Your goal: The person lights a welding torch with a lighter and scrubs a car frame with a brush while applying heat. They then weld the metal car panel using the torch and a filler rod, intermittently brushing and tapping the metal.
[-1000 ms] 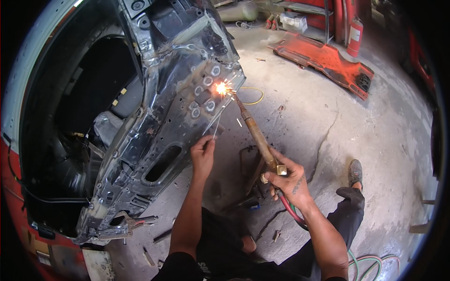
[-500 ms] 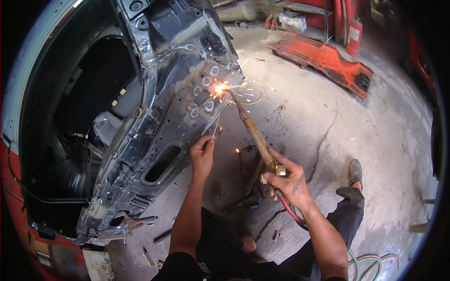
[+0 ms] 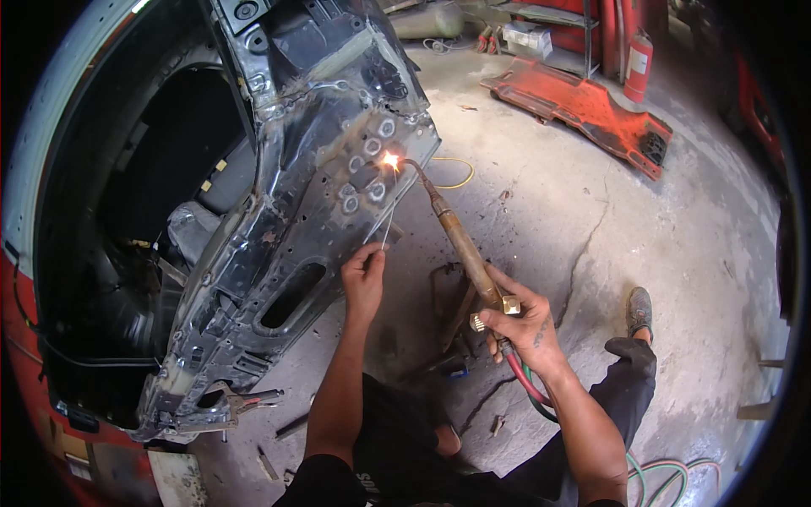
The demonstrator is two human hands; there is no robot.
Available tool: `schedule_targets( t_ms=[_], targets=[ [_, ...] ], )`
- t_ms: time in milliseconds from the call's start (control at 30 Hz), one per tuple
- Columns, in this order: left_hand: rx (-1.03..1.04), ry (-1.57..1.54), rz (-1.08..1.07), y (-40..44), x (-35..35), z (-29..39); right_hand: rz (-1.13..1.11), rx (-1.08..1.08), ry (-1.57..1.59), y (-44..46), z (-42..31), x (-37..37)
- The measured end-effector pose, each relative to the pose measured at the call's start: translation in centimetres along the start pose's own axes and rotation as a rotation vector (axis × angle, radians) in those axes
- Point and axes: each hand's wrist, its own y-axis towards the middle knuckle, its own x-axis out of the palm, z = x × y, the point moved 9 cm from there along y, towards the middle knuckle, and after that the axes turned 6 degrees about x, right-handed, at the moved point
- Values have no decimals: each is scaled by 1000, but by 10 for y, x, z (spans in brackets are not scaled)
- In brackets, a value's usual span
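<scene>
My right hand (image 3: 525, 321) is closed around the handle end of a brass welding torch (image 3: 460, 241), by its valve knobs. The torch's bent tip points at a bright glowing spot (image 3: 391, 160) on the dark metal panel of a car body (image 3: 325, 190). Round, ring-like weld marks surround that spot. My left hand (image 3: 364, 275) pinches a thin welding rod (image 3: 389, 221), which runs up to the glow. The rod's far end is lost in the brightness. Red and green hoses (image 3: 525, 376) trail from the torch beneath my right wrist.
Locking pliers (image 3: 245, 402) are clamped to the panel's lower edge. An orange creeper (image 3: 583, 110) lies on the concrete floor, with a red fire extinguisher (image 3: 639, 68) behind it. A yellow wire loop (image 3: 460, 173) shows past the panel's edge. More hose (image 3: 676, 473) coils at the lower right.
The spray of sparks around the glow has died down, and the glowing spot is smaller. Burning bits that were falling near the floor are gone. Both hands have barely shifted.
</scene>
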Motion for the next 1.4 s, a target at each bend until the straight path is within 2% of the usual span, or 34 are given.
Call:
schedule_targets(
  t_ms=[500, 1400],
  targets=[
    [53, -1, -3, 2, 1, -3, 5, 4, -31, 0, -1, 1],
    [20, 5, 8, 2, 1, -2, 12, -1, -53, 1, 0, 1]
  ],
)
